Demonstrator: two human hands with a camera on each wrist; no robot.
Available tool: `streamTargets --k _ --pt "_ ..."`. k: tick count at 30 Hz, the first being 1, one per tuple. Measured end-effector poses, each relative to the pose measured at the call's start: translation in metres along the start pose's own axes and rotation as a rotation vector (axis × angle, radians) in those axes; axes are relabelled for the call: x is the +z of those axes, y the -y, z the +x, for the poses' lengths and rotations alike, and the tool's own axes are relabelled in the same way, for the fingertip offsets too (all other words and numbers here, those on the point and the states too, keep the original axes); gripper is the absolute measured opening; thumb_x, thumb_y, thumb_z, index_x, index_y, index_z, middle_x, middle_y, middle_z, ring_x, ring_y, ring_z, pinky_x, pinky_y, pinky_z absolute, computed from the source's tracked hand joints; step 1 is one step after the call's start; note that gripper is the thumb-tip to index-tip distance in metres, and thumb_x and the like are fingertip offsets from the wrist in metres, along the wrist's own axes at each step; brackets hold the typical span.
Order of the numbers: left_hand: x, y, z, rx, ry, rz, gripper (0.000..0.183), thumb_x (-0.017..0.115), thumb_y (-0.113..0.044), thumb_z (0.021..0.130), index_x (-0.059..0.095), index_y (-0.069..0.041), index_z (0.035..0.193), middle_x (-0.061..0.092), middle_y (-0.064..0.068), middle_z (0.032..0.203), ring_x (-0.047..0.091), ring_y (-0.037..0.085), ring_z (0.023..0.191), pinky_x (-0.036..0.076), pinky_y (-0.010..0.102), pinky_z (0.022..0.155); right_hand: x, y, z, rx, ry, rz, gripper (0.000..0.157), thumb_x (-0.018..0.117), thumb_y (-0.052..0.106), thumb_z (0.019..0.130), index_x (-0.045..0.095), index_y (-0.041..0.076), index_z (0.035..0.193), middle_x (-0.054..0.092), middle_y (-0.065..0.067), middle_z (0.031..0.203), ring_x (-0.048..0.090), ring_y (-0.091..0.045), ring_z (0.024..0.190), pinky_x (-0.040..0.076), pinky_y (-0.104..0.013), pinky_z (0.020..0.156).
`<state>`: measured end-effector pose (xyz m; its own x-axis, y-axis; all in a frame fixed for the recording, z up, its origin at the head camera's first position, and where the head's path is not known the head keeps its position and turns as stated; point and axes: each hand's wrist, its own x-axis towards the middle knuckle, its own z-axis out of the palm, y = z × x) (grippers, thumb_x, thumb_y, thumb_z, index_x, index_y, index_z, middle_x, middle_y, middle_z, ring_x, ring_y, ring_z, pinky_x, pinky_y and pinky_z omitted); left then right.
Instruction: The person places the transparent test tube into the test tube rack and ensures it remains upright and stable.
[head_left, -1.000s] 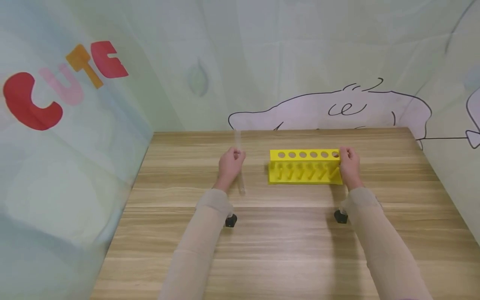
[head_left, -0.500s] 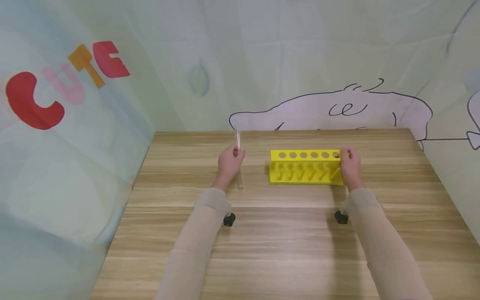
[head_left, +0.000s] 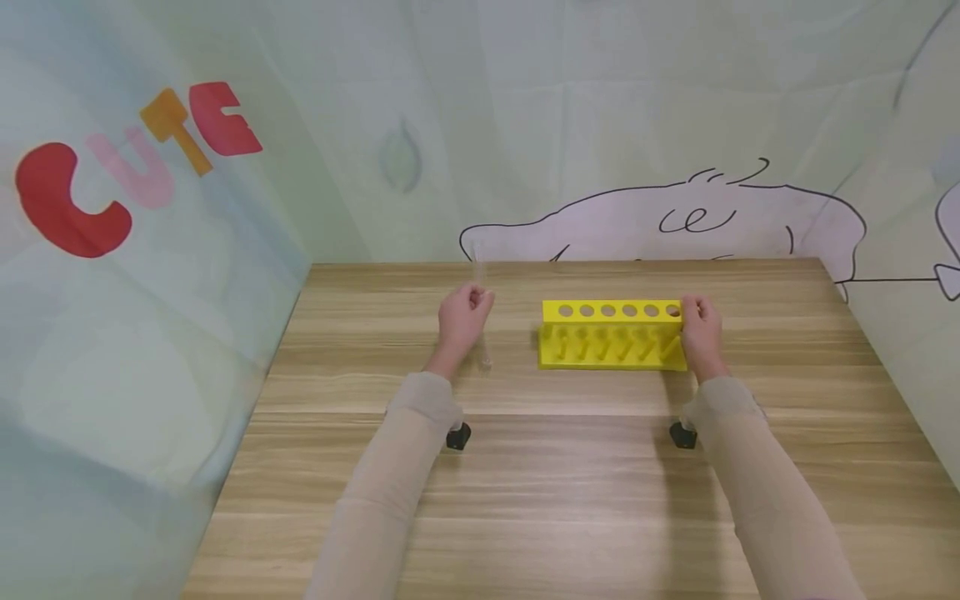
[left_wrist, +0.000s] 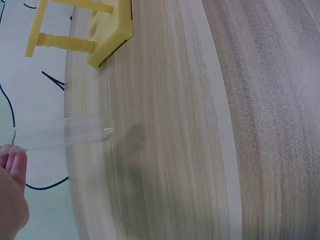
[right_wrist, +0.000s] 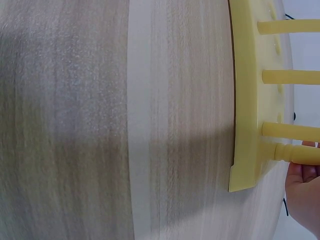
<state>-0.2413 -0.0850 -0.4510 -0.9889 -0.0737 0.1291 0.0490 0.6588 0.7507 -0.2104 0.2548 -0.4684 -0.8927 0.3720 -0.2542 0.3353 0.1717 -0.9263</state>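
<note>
Left grip [head_left: 461, 319] is carrying the clear tube [left_wrist: 75, 133] slightly farther up the head view than a second ago; right grip [head_left: 702, 330] and yellow rack [head_left: 619, 320] are holding position. Left is pinching the tube between thumb and fingers, partway along its length. Tube is standing roughly upright, rounded end pointing down at the bench [head_left: 570, 500]; can't tell if the tip is touching. It's sitting left of the rack, apart from it, with the upper end overlapping the printed backdrop [head_left: 360, 158] in the head view. Right is grasping the rack's right end, up at the top rail, fingers passing by the end post. Rack is standing upright on the bench, six round holes running along the rail, slanted-looking posts showing below. Beige sleeves [head_left: 393, 483] are covering both forearms, and small black blocks [head_left: 458, 437] are showing by the cuffs.
</note>
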Motion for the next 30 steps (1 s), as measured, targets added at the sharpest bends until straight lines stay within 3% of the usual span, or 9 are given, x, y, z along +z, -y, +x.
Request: streamTargets --k 30 --pt "0.001 -0.014 -0.003 0.047 0.023 -0.005 0.019 0.055 -0.026 0.087 0.058 -0.008 0.091 0.060 0.006 0.084 0.054 0.017 0.077 0.048 0.027 0.070 0.001 -0.001 0.003 0.005 -0.020 0.045 0.020 0.033 0.041 0.092 0.044 0.025 0.086 0.045 0.010 0.087 0.037 -0.006 0.080 0.031 -0.021 0.072"
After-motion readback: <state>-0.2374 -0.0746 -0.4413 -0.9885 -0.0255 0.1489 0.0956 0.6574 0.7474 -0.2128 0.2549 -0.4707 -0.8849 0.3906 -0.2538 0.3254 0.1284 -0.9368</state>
